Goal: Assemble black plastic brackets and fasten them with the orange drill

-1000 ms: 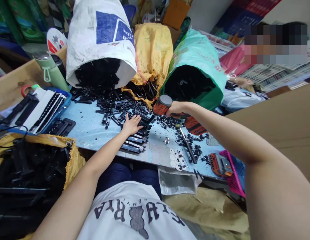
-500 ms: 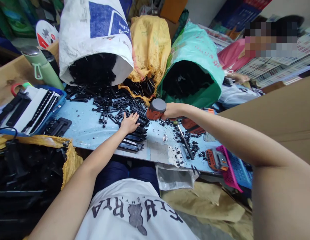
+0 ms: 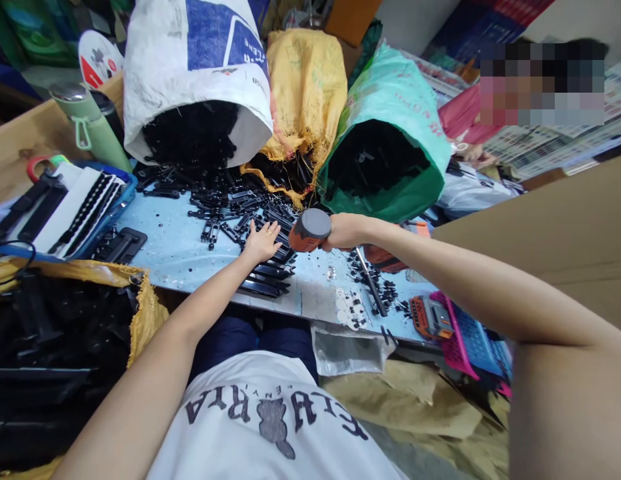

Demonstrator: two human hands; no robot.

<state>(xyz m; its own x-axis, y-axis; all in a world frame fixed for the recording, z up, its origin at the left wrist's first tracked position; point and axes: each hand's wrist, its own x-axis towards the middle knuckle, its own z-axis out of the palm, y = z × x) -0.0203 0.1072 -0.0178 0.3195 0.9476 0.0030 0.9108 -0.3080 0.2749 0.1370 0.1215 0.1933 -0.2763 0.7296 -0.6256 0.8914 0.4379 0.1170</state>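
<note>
My left hand lies spread over a row of long black plastic strips near the table's front edge. Its fingers are stretched out. My right hand is wrapped round an orange and black cordless drill, whose rounded grey end faces me. The drill's tip is hidden from view, so I cannot tell what it touches. Just beyond my left hand spreads a heap of small black plastic parts. To the right of the drill lie a metal rod with a dark handle and scattered small black pieces.
White, yellow and green sacks lie along the back, black parts inside. A battery pack and pink basket stand right. A green bottle stands left. Another person's hand shows behind the cardboard.
My right hand and the drill have come slightly down and toward the left hand. The left hand stays spread on the strips. The whole view has shifted a little.
</note>
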